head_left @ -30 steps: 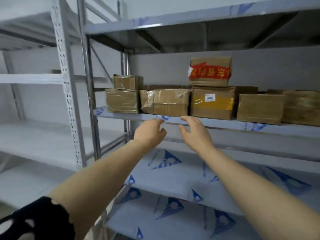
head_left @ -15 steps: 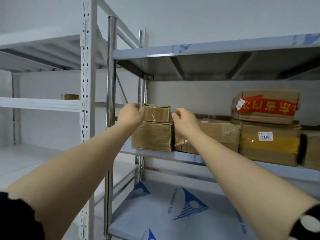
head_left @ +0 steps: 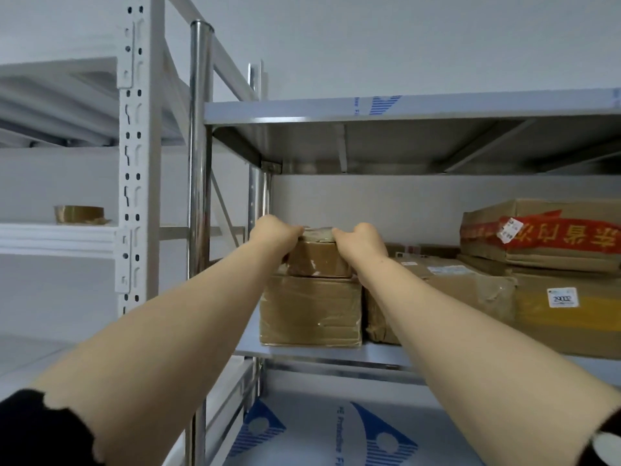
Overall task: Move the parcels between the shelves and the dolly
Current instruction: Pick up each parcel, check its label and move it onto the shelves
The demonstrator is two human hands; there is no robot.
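Cardboard, wrapped in glossy tape: a small parcel [head_left: 317, 260] sits at frame centre, stacked on a larger parcel [head_left: 311, 311] at the left end of the steel shelf [head_left: 379, 353]. Judged light and stiff; the tape is probably slick, so squeezing the opposite side walls with fingers hooked over the top edges seems safest. Left hand [head_left: 274, 235] curls over its left top edge, right hand [head_left: 358, 242] over the right, both gripping it. Forearms reach up and forward, nearly straight, converging on the box.

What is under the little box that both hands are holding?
A bigger taped box, standing on the steel shelf; the small box sits on top of it. The left hand and right hand hide the small box's sides.
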